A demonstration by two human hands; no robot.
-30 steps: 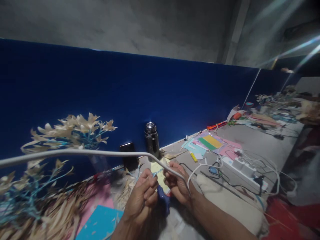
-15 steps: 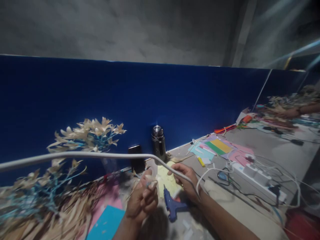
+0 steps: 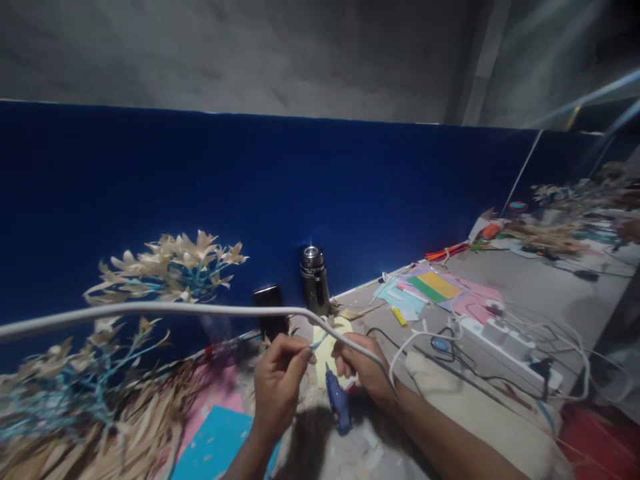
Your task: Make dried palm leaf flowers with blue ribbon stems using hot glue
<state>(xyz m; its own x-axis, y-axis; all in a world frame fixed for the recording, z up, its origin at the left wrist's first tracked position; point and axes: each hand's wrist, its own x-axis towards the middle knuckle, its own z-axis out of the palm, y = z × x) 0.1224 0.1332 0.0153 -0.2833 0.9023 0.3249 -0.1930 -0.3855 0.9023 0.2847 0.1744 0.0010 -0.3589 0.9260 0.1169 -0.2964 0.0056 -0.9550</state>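
My left hand (image 3: 280,383) pinches a thin light-blue stem (image 3: 319,343) between thumb and fingertips. Facing it, my right hand (image 3: 364,365) has its fingers curled together close to the stem's far end; what they grip, if anything, is hidden. A thick pale cable (image 3: 200,308) crosses the view and covers part of that hand. Below and between both hands is a blue glue gun (image 3: 338,403), nozzle pointing away from me, its handle not visible. Behind the fingertips lies a pale yellow sheet (image 3: 326,363).
A dark flask (image 3: 316,287) and a phone (image 3: 270,313) stand against the blue partition (image 3: 300,180). Pale flowers on blue stems (image 3: 185,267) and dried leaves (image 3: 110,427) are left, near a blue sheet (image 3: 213,443). Right are a power strip (image 3: 505,353) and coloured papers (image 3: 435,287).
My left hand has turned and risen, bringing the stem towards my right hand. The glue gun has rotated so its handle no longer shows. The co-worker's arm at far right has drawn back.
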